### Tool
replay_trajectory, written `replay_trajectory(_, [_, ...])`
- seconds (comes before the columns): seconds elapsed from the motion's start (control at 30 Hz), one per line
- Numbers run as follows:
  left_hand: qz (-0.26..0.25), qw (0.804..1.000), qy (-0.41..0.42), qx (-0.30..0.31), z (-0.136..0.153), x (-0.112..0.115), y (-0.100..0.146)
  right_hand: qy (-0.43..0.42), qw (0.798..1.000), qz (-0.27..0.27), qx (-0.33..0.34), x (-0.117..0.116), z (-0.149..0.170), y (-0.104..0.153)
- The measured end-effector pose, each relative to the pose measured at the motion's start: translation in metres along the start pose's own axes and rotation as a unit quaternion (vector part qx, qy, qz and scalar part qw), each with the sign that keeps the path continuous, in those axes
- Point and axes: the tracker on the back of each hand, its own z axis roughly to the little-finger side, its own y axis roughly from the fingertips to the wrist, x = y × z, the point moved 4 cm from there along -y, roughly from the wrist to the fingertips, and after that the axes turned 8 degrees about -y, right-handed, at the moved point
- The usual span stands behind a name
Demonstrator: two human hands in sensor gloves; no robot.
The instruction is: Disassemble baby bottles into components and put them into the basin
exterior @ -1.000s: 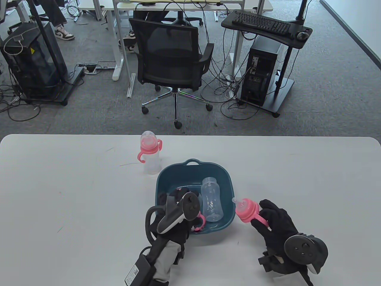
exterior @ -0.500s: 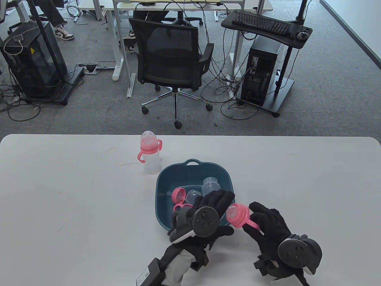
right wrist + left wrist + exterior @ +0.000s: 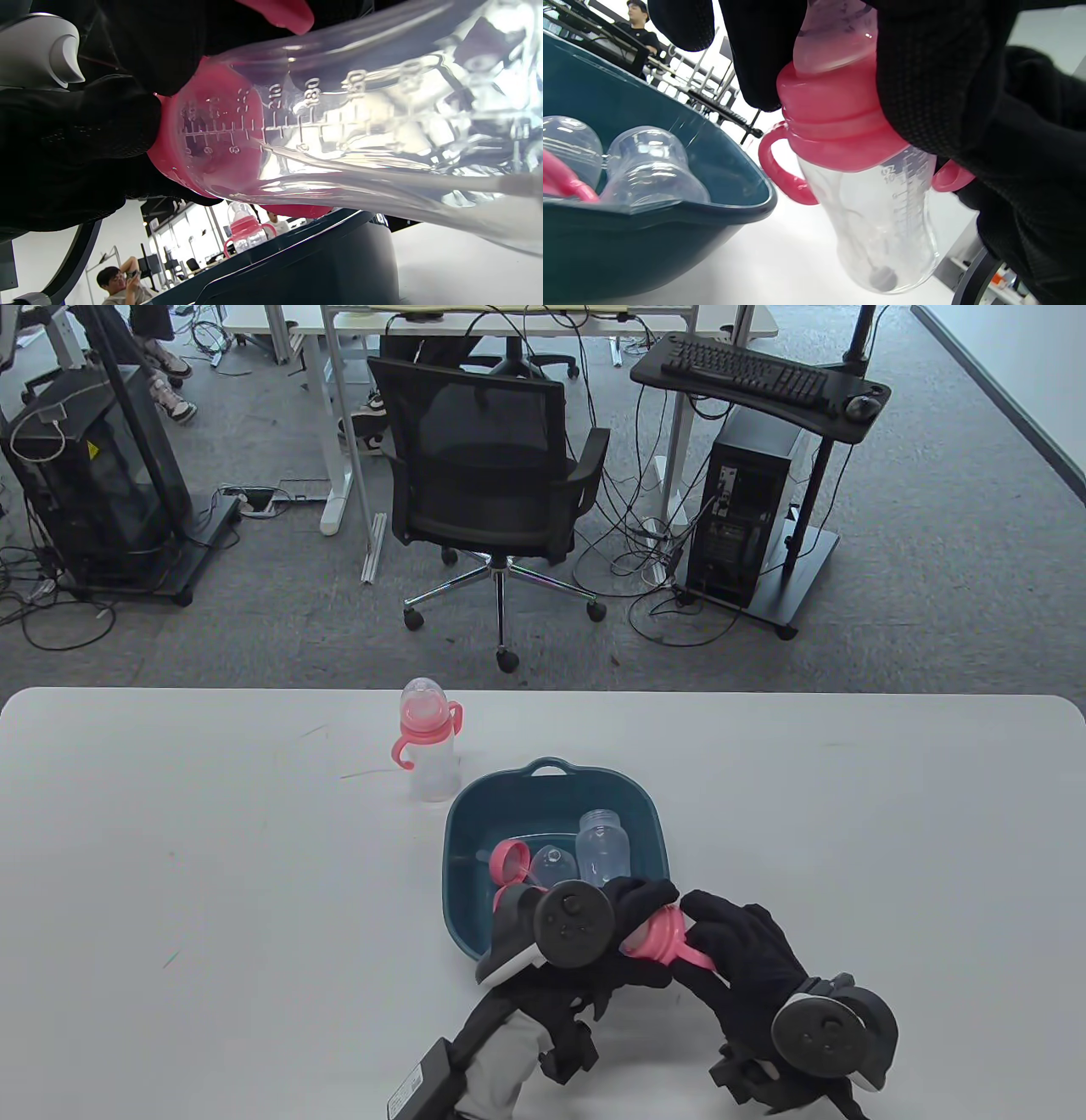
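A baby bottle with a pink handled collar [image 3: 663, 940] is held between both hands just in front of the teal basin [image 3: 551, 770], near its right corner. My left hand [image 3: 640, 909] grips the bottle's top; in the left wrist view its fingers [image 3: 925, 76] curl round the clear cap and pink collar [image 3: 835, 123]. My right hand [image 3: 708, 929] holds the clear body [image 3: 382, 127] from the right. The basin holds a clear bottle body [image 3: 603, 853], a pink collar [image 3: 509, 861] and a clear cap [image 3: 553, 865]. Another assembled bottle [image 3: 428, 746] stands upright behind the basin's left corner.
The white table [image 3: 212, 857] stretches to both sides of the basin. Behind its far edge stands a black office chair [image 3: 488, 475], with desks and a computer stand on the carpet. A seated person [image 3: 114, 284] shows in the right wrist view's background.
My left hand came out of the basin, moved right and took hold of the bottle's top. My right hand brought the bottle left and closer to the table's front.
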Motion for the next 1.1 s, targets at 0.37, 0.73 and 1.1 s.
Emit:
replay_trajectory(0.37, [-0.02,0.999,-0.03,0.015,-0.014,-0.005,0.003,0.06,0.995,-0.071,-0.034,-0.009,0.017,0.0])
replay_trajectory(0.73, [0.043,0.999,0.025,0.022,-0.012,-0.009,0.003,0.043,0.998,-0.048,-0.026,-0.005,0.016,0.0])
replay_trajectory(1.1, [0.038,0.999,0.024,0.012,-0.011,-0.011,0.004,0.036,0.997,-0.056,-0.023,-0.01,0.014,-0.001])
